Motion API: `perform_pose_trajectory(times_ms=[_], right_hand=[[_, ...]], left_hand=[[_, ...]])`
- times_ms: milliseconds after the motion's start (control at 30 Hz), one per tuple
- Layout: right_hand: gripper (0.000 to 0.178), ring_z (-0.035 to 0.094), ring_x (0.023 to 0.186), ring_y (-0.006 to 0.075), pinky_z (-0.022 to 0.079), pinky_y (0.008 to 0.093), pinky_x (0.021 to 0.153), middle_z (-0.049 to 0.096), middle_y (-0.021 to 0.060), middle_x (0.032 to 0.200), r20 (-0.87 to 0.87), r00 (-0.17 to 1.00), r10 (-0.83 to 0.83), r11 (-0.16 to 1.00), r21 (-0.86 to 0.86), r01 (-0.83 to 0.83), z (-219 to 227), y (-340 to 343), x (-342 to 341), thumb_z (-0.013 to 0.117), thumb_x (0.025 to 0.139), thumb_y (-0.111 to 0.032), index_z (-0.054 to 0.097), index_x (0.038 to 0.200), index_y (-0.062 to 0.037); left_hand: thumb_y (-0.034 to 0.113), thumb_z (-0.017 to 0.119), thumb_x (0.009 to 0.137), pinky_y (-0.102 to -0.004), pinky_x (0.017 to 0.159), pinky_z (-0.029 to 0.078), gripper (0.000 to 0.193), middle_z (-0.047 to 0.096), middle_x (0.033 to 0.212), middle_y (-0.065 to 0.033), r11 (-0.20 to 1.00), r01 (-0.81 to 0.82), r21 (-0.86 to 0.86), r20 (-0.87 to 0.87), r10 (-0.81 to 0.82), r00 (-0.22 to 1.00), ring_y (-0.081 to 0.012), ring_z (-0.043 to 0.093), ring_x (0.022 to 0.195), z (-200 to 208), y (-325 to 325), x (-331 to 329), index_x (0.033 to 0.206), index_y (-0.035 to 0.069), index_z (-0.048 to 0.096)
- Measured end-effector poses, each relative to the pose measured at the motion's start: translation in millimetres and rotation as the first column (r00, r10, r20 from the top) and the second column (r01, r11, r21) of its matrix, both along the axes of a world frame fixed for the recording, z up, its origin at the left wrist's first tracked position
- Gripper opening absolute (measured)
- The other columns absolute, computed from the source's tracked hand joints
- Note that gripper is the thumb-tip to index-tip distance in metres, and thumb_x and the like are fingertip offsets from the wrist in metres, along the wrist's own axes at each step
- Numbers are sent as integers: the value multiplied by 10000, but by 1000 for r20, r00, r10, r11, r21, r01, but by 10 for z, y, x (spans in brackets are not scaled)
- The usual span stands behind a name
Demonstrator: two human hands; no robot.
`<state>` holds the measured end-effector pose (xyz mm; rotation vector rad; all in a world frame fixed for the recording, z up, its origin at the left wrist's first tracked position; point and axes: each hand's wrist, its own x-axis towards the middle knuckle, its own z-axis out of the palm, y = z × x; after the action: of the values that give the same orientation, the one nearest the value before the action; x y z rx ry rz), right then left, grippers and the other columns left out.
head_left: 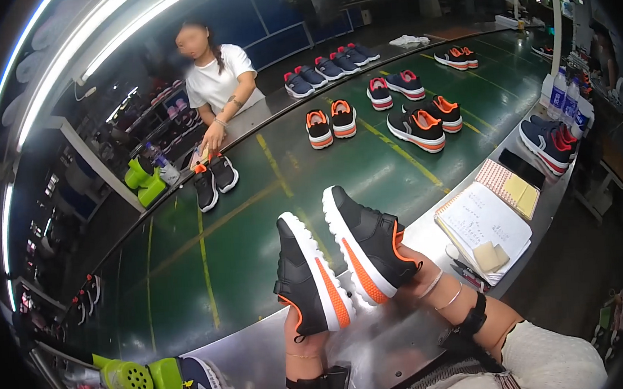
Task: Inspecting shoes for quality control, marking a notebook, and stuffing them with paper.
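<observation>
Two black sneakers with orange lining and white soles are held up, toes pointing away, soles turned towards each other. My left hand (295,328) reaches into the opening of the left sneaker (305,274), its fingers hidden inside. The right sneaker (364,243) sits on my right hand (410,283), which also goes into the shoe opening, fingers hidden from view. Orange patches show on the sides of both soles. The heels of the two shoes are close together above the metal edge of the bench (379,341).
A green conveyor belt (243,250) carries several pairs of sneakers (415,126). Across it, a person (220,78) handles a black pair (213,183). An open notebook (483,226), pens and bottles (565,97) lie at right. A green shoe form (129,381) stands at lower left.
</observation>
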<state>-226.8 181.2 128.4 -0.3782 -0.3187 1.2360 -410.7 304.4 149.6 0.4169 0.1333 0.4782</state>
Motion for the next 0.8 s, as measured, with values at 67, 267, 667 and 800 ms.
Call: perform_pose_trajectory(times_ms=[67, 267, 667, 800], right_hand=[[428, 508, 1108, 223, 413, 348, 960, 478, 122, 1250, -25, 1000, 13, 1000, 9, -13, 57, -48, -49, 401, 925, -205, 344, 1310, -28], [402, 500, 1119, 214, 411, 329, 967, 467, 120, 1261, -46, 997, 63, 998, 10, -62, -76, -65, -71, 395, 924, -142, 341, 1303, -22], [482, 430, 1194, 280, 338, 402, 1024, 391, 158, 1336, -60, 998, 33, 998, -59, -36, -285, -23, -62, 381, 922, -244, 302, 1339, -15], [445, 429, 1195, 267, 334, 389, 1028, 395, 145, 1334, -97, 994, 46, 999, -16, -47, -285, -17, -60, 343, 936, -219, 314, 1331, -15]], left_hand=[[233, 377, 932, -430, 947, 393, 410, 479, 1229, -139, 996, 29, 85, 20, -31, 999, -293, 487, 1099, -94, 45, -22, 1274, 7, 372], [235, 335, 945, -401, 991, 367, 423, 441, 1298, -127, 999, -34, 8, -83, 34, 996, -276, 453, 1165, -235, 65, 21, 1303, 9, 351], [217, 337, 944, -382, 1005, 354, 405, 454, 1285, -125, 1000, 0, -6, -73, -1, 997, -254, 461, 1160, -318, 126, -18, 1285, 1, 377], [220, 333, 944, -379, 999, 362, 406, 459, 1279, -131, 999, -2, -39, -60, 0, 998, -257, 470, 1149, -278, 120, -9, 1281, -2, 378]])
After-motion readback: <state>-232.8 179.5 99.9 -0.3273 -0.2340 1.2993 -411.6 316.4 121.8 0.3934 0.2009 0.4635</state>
